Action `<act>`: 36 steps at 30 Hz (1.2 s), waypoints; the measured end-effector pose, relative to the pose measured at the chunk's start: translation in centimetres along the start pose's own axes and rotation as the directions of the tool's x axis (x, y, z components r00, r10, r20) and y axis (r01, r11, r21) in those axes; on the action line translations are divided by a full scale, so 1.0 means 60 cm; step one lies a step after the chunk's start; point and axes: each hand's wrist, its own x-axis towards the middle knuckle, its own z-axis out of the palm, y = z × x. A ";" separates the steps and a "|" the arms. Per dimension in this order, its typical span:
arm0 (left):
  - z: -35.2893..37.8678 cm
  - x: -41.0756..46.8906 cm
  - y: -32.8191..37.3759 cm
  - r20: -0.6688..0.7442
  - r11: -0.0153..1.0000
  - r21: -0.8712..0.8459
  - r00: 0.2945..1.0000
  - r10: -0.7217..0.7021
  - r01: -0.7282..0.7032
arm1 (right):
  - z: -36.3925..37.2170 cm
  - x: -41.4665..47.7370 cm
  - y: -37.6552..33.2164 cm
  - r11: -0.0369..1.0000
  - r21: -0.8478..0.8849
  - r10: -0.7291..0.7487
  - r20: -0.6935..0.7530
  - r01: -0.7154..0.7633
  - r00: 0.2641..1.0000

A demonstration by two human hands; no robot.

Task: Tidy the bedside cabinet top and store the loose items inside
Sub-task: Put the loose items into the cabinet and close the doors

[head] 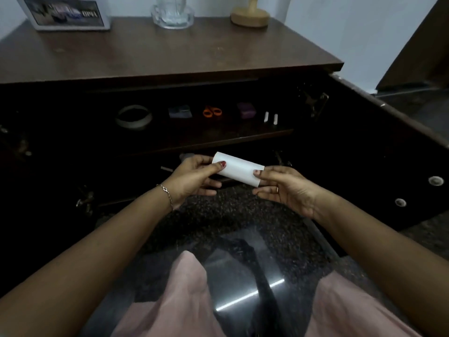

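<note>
Bare forearms, a thin chain bracelet (166, 193) on the left wrist — red-painted nails, pink trousers (175, 300).

the cabinet's inner shelf (218, 139) has open gaps between the tape roll (133, 116), orange scissors (212, 111), purple box (246, 110) and two white tubes (271, 117), the open door (379, 152) walls off the right side, and the top's front half lies bare.

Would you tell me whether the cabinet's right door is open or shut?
Open: the right door is swung outward, exposing the shelf with the orange scissors on it.
</note>
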 end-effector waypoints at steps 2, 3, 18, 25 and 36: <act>0.009 0.017 -0.026 -0.006 0.999 0.001 0.999 -0.034 0.034 | -0.009 0.019 0.027 0.999 0.026 0.048 -0.024 -0.047 0.999; 0.014 0.025 -0.039 -0.016 0.999 0.007 0.999 -0.042 0.042 | -0.013 0.028 0.040 0.997 0.037 0.065 -0.040 -0.064 0.997; 0.013 0.103 -0.146 0.075 0.493 0.860 0.988 0.131 -0.131 | -0.005 0.202 0.115 1.000 -0.007 -0.016 -0.388 0.014 0.922; -0.035 0.136 -0.159 0.356 -0.268 0.910 0.928 0.114 -0.316 | 0.014 0.274 0.113 0.988 -0.148 -0.111 -0.550 0.034 0.828; -0.021 0.188 -0.167 0.244 -0.211 0.950 0.969 0.038 -0.231 | 0.050 0.356 0.100 0.944 -0.329 -0.236 -0.620 0.025 0.748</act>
